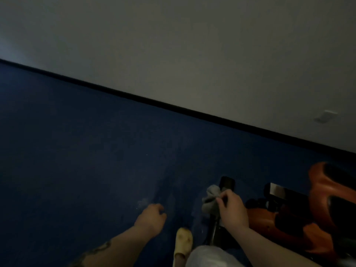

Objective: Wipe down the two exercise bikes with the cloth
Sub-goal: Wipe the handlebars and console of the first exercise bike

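Observation:
An orange and black exercise bike [323, 201] lies low at the right edge of the dim view, only partly in frame. My right hand [233, 209] grips a grey cloth [211, 199] and presses it against a black bar [221, 207] that ends in a black foot [227, 182]. My left hand [152, 216] hovers over the blue floor to the left with its fingers curled and nothing in it. Only this one bike is in view.
Blue carpet [77, 160] covers the floor up to a black skirting strip [173, 106] under a pale wall [192, 45]. My yellow shoe [184, 241] and a light trouser leg [208, 257] are at the bottom, beside the bar.

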Demonstrator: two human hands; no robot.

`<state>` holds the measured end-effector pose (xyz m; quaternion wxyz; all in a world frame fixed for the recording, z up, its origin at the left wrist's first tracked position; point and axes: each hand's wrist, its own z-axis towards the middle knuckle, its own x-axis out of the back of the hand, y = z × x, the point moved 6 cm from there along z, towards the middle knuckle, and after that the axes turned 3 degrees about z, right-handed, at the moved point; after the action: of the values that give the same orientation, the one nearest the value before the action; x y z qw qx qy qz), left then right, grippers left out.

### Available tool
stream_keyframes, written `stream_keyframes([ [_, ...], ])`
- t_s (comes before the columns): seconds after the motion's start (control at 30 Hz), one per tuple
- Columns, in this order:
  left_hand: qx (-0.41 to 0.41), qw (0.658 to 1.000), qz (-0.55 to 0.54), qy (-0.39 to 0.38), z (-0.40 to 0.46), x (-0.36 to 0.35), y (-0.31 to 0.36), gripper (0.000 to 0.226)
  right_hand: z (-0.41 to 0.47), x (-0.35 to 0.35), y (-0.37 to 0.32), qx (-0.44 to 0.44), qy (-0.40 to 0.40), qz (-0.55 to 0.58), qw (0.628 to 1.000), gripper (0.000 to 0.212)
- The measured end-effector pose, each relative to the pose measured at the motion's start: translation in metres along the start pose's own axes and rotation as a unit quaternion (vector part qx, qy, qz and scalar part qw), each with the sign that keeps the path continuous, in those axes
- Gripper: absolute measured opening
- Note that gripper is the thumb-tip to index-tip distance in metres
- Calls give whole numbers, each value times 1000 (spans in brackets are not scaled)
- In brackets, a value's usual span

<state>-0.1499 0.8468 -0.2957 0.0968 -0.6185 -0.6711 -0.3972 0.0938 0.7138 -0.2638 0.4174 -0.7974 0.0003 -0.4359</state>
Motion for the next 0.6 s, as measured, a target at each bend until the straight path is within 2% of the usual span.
stream_keyframes([
  [0.2,-30,998,45,39,97,97,59,32,97,13,-39,-22,26,-23,999,14],
  [0.43,-79,989,116,-37,199,147,133,26,188,24,-53,-94,81,-3,992,21],
  [0.6,-137,971,184,-68,287,183,224,22,241,61,-58,-163,167,44,971,21],
])
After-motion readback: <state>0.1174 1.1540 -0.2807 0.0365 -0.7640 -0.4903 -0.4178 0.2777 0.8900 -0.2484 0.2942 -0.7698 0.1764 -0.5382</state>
